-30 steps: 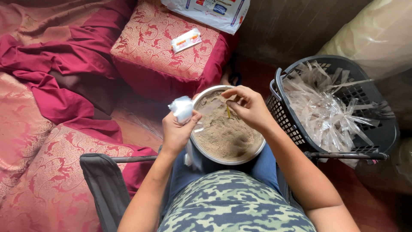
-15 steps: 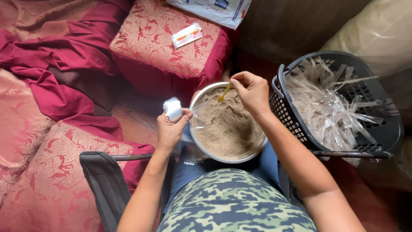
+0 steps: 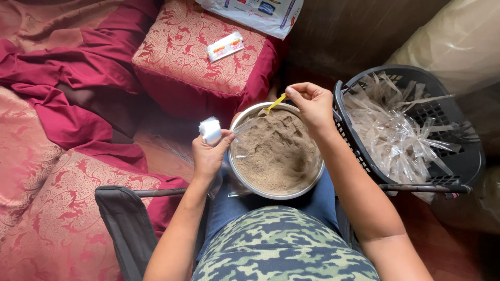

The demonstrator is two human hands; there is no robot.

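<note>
Compared with a moment ago, the right hand [image 3: 312,104] has drawn the yellow scoop [image 3: 275,103] to the far rim of the metal bowl [image 3: 276,192] on the lap, fingers pinching its handle, while the left hand [image 3: 208,153] holds a small white packet [image 3: 210,129] closed in its grip beside the bowl's left edge.

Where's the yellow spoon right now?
In the head view, the yellow spoon is pinched in the right hand, over the far rim of the metal bowl of brown powder, left of the black basket.
</note>
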